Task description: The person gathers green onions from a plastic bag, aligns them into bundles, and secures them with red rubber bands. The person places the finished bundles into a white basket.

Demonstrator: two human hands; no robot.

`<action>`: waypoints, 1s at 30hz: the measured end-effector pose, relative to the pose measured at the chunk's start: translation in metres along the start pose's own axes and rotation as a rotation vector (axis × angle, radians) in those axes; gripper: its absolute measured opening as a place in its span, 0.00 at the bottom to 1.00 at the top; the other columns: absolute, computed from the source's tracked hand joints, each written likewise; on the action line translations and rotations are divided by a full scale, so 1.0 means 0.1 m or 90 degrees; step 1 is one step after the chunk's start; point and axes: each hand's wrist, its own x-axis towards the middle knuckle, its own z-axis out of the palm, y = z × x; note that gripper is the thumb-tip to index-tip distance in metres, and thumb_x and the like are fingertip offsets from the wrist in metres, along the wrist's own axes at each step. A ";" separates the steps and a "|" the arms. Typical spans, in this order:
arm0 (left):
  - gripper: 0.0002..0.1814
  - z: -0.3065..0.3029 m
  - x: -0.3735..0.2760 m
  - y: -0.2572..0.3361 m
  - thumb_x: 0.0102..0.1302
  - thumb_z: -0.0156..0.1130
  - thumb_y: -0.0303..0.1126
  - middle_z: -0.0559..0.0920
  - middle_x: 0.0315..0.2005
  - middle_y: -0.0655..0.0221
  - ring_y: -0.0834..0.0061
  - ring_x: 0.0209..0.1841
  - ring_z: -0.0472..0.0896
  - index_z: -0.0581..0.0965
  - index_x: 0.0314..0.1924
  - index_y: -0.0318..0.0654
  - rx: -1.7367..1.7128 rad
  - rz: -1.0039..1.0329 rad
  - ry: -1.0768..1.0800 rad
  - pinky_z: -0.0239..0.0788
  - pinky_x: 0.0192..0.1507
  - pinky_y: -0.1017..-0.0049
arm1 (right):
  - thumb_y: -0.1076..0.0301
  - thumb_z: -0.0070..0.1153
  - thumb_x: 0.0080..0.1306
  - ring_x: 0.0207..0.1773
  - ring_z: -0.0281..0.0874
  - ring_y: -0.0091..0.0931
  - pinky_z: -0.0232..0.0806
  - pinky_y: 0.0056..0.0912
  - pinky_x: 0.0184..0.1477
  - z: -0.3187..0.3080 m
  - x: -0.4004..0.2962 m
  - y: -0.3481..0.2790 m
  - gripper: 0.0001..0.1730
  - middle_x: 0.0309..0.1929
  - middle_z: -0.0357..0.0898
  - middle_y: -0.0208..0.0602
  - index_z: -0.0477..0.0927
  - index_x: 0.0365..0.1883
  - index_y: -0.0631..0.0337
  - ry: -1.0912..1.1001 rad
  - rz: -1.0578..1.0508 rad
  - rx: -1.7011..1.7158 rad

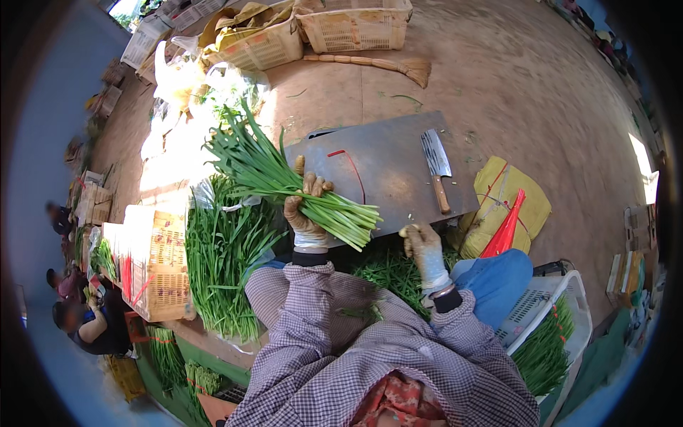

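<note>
My gloved left hand (309, 205) holds a bunch of green garlic chives (277, 179) by the stalks, their pale cut ends pointing right over the near edge of a dark metal board (389, 155). On the board lie a red tie (355, 171) and a cleaver (437, 168) with a wooden handle. My gloved right hand (424, 248) is raised at the near edge of the board, below the cleaver, its fingers curled; whether they pinch something small cannot be told. Loose green leaves (392, 272) lie beneath, between my knees.
A heap of chives (224, 267) lies at my left beside a plastic crate (165, 261). A yellow sack (504, 208) with red plastic strips (504, 229) sits right of the board. A white basket (581, 315) of bundles stands at my right. A straw broom (373, 63) lies ahead. People sit far left.
</note>
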 end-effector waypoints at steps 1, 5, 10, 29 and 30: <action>0.41 0.00 0.00 0.04 0.53 0.63 0.25 0.68 0.29 0.72 0.76 0.33 0.70 0.61 0.69 0.31 0.030 0.002 0.006 0.66 0.57 0.66 | 0.55 0.54 0.72 0.15 0.64 0.19 0.62 0.25 0.21 -0.11 -0.03 0.01 0.18 0.16 0.70 0.26 0.79 0.30 0.61 0.014 0.028 -0.032; 0.40 0.01 -0.03 0.09 0.53 0.63 0.28 0.70 0.29 0.71 0.75 0.34 0.72 0.62 0.67 0.32 0.177 -0.016 0.051 0.67 0.55 0.67 | 0.42 0.63 0.58 0.32 0.79 0.43 0.71 0.44 0.37 -0.13 0.05 -0.40 0.28 0.27 0.81 0.44 0.82 0.26 0.63 -0.119 -0.095 -0.756; 0.32 0.17 -0.02 -0.52 0.59 0.64 0.31 0.76 0.38 0.69 0.73 0.41 0.76 0.66 0.64 0.33 0.388 -0.157 0.230 0.67 0.55 0.68 | 0.56 0.68 0.59 0.55 0.75 0.37 0.67 0.39 0.59 0.40 0.38 -0.55 0.39 0.53 0.76 0.41 0.65 0.62 0.65 -0.158 -0.363 -0.334; 0.25 -1.53 0.63 -0.06 0.59 0.55 0.26 0.60 0.70 0.59 0.54 0.69 0.63 0.75 0.58 0.46 1.660 -0.143 -0.515 0.63 0.61 0.58 | 0.62 0.55 0.69 0.31 0.64 0.17 0.63 0.23 0.35 -0.35 0.97 0.23 0.34 0.38 0.68 0.30 0.60 0.69 0.65 -0.286 0.309 0.448; 0.24 -1.60 0.63 -0.06 0.59 0.54 0.26 0.60 0.70 0.59 0.54 0.69 0.62 0.74 0.58 0.45 1.657 -0.122 -0.505 0.63 0.62 0.58 | 0.62 0.56 0.68 0.31 0.64 0.17 0.63 0.23 0.34 -0.31 0.98 0.08 0.34 0.38 0.69 0.30 0.60 0.69 0.66 -0.278 0.300 0.412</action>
